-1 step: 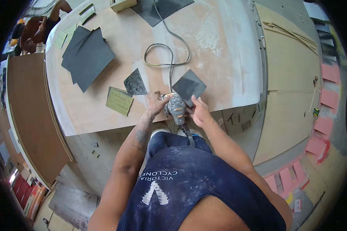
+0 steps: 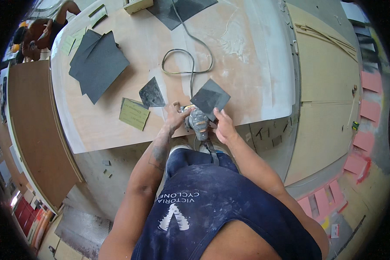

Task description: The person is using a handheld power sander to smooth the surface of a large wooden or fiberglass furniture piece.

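Observation:
My left hand (image 2: 176,115) grips the front of a dusty electric sander (image 2: 199,120) at the table's near edge. Between the thumb and fingers of my right hand (image 2: 224,127) is a dark grey piece of sandpaper (image 2: 213,96), tilted just above the sander's front end. Part of the sander's pad and some of my right fingers are hidden. A worn, dusty sandpaper piece (image 2: 152,92) lies beyond my left hand. Left of it rests a sandpaper piece with its yellow-green backing up (image 2: 133,115). Larger dark sandpaper sheets (image 2: 100,65) are fanned out farther left.
The sander's cord (image 2: 194,76) loops across the pale wooden table (image 2: 264,93). A wooden box (image 2: 138,5) and another dark sheet (image 2: 182,12) sit at the far side. Brown boards (image 2: 37,121) stand left, and pale panels (image 2: 329,130) lie right. Another person (image 2: 41,37) is at far left.
The sandpaper piece in my right hand has shifted slightly left, toward the sander's front. My left hand and the sander have stayed in place.

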`<state>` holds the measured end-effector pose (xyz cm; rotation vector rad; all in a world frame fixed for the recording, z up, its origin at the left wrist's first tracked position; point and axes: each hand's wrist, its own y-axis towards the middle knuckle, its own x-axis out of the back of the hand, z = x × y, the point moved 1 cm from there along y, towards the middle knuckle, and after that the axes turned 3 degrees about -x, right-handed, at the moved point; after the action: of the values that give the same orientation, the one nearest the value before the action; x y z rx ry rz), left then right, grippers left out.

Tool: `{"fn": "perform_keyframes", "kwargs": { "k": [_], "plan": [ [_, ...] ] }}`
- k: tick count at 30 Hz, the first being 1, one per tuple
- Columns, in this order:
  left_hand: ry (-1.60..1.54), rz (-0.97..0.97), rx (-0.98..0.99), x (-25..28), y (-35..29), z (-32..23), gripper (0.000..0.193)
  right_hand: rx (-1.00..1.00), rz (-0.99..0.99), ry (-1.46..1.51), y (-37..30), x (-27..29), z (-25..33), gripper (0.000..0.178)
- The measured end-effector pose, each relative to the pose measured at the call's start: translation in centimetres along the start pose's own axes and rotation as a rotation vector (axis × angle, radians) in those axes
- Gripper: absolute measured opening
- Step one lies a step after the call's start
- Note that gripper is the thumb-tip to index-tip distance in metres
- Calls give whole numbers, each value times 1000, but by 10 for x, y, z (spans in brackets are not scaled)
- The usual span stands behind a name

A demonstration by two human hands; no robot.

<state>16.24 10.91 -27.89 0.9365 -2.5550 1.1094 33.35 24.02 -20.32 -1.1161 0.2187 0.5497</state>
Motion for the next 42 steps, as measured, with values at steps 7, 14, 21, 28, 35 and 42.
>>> {"fn": "perform_keyframes", "kwargs": {
  "k": [7, 14, 21, 28, 35, 42],
  "plan": [
    [-262, 230, 81, 4, -13, 12, 106, -89, -10, -158, -29, -4, 5, 57],
    [-247, 391, 9, 17, -41, -11, 99, -169, -37, -348, -41, 6, 11, 59],
    [-248, 433, 14, 24, -55, -29, 90, 67, -131, -630, -4, 28, 42, 37],
    [-413, 514, -6, 28, -49, -28, 94, -47, 212, -852, 61, 12, 64, 20],
    [-363, 564, -71, 30, -52, -23, 99, -134, 215, -938, 62, 18, 42, 18],
    [-360, 597, -26, 25, -53, -14, 104, 125, 148, -1045, 36, 10, 38, 28]
  ]
}}
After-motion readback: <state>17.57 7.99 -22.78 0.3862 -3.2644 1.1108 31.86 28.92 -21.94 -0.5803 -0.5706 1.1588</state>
